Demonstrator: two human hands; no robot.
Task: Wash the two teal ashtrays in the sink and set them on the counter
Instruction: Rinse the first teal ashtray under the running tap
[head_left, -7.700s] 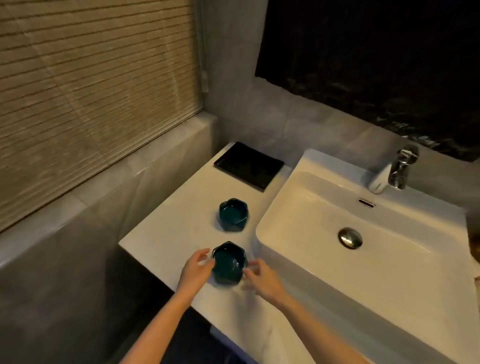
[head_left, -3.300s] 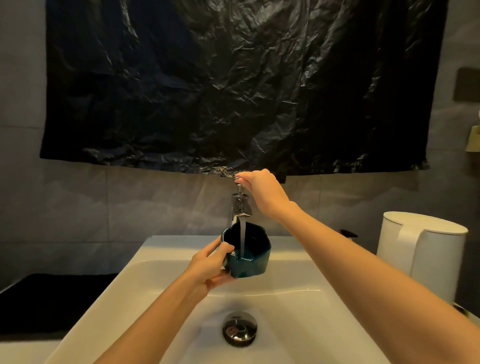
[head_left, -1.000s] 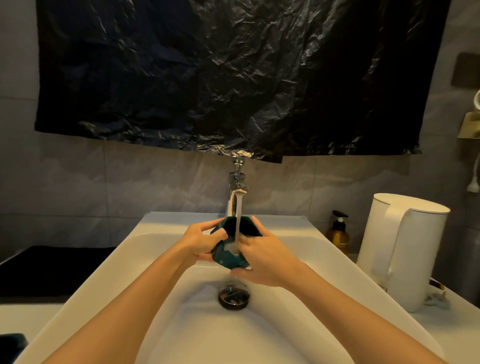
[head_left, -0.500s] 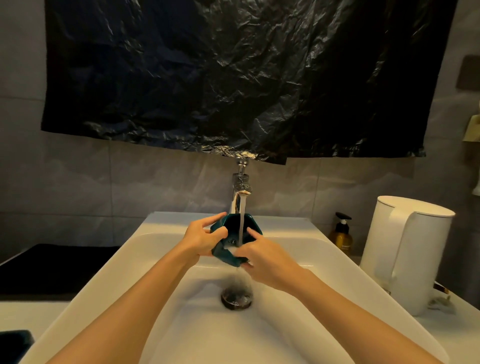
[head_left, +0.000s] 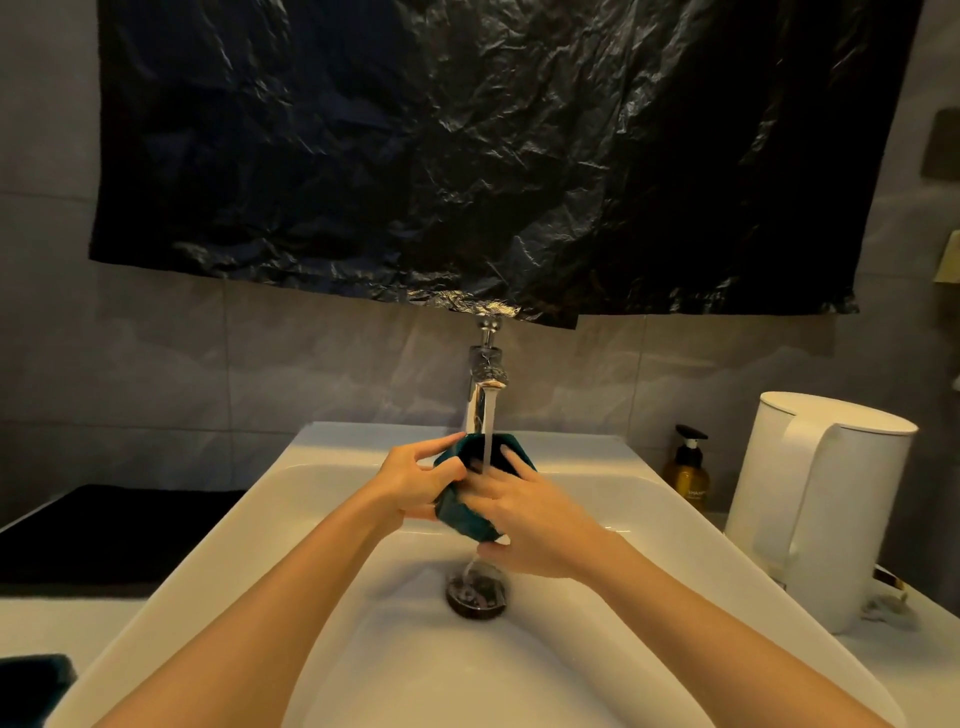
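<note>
A teal ashtray (head_left: 464, 514) is held tilted over the white sink (head_left: 311, 470), under the stream from the chrome faucet (head_left: 485, 371). My left hand (head_left: 415, 486) grips its left side with the thumb on the rim. My right hand (head_left: 524, 517) wraps its right side, fingers over the rim and thumb beneath. Water runs down past it to the drain (head_left: 475, 592). The second teal ashtray (head_left: 34, 678) shows only partly at the lower left edge, on the counter.
A black tray (head_left: 104, 530) lies on the counter left of the sink. To the right stand a white kettle (head_left: 815, 504) and an amber pump bottle (head_left: 687, 470). A black plastic sheet (head_left: 493, 156) hangs on the wall above the faucet.
Since the counter pickup, the ashtray went under the running tap. Over the last second my right hand's fingers shifted over the rim and the ashtray tilted a little; the view dropped slightly.
</note>
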